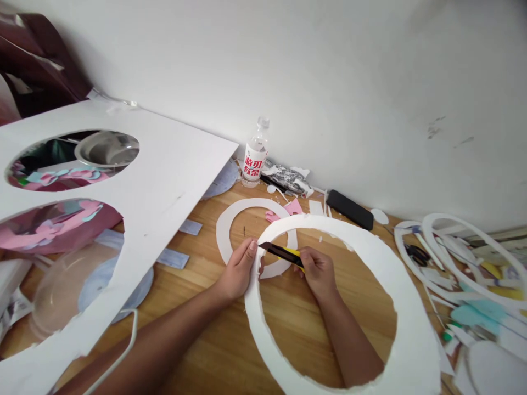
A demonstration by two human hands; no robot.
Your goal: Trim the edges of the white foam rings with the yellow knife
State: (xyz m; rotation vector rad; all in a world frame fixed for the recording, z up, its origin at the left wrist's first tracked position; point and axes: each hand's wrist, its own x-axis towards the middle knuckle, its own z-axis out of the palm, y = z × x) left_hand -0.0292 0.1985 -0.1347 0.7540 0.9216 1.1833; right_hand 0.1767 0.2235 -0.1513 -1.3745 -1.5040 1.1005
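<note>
My left hand point(239, 270) grips the left side of a large white foam ring point(411, 307), thumb on its near face. A yellow and black utility knife point(290, 255) is held in my right hand point(318, 274), which reaches up through the ring's opening. Its dark blade meets the ring's inner edge close to my left thumb. The ring's inner edge looks rough in places. Behind it, a smaller white ring point(226, 222) lies flat on the wooden table point(197, 323), partly hidden by my left hand and the large ring.
A big white foam board point(164, 164) with cut-out holes leans at left. A plastic bottle point(254, 156) and a black phone-like slab point(349, 209) stand and lie by the wall. White rings point(473, 219), scissors point(418, 254) and scraps crowd the right. A metal bowl point(107, 148) shows through one hole.
</note>
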